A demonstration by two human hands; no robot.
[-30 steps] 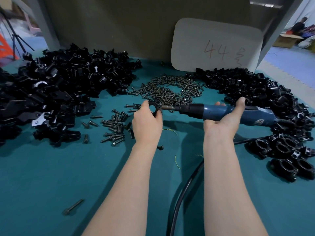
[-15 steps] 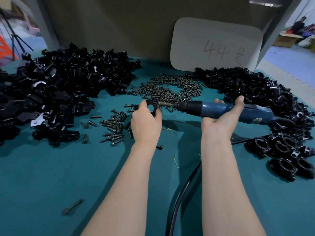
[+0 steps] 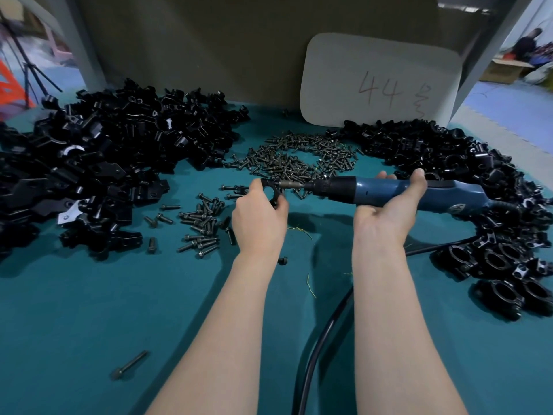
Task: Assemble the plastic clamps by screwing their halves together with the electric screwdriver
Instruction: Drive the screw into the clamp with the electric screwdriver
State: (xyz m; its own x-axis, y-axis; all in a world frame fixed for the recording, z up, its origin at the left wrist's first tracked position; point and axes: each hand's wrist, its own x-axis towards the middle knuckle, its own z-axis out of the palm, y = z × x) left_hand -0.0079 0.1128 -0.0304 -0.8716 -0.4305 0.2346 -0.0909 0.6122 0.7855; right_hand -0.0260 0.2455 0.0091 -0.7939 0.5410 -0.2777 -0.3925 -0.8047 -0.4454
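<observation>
Head view

- My left hand [image 3: 258, 218]: fingers curled, pinching one black clamp [image 3: 271, 191] between thumb and fingertips. It is raised above the table [image 3: 74, 319], and the clamp's round bore faces me.
- My right hand [image 3: 389, 206]: palm up under the driver [image 3: 374, 193], with thumb and fingers wrapped up round its blue body. The hold is full.
- Driver: lies level with its nose to my left. The black collar sits ahead of my fingers.
- Bit [image 3: 291, 184]: meets the clamp at its upper right edge. Whether a screw sits on it I cannot tell.
- Cable [image 3: 314, 354]: black. It runs up from the near edge between my forearms, then passes behind the right one.
- Screw pile [image 3: 299, 160]: centre back, just beyond the clamp and driver.
- Loose screws [image 3: 203, 223]: a small scatter just left of my left hand.
- Lone screw [image 3: 130, 365]: near left, well apart from the others.
- Left heap [image 3: 104, 157]: black clamp parts, large, far left.
- Right heap [image 3: 454, 157]: black clamp parts, behind and beside the driver's tail.
- Ring clamps [image 3: 508, 271]: closed rings with round bores, near right, at the foot of the right heap.
- Card [image 3: 380, 79]: pale with rounded corners, "44" handwritten on it. It leans on the back wall.
- Table: teal cover.
</observation>
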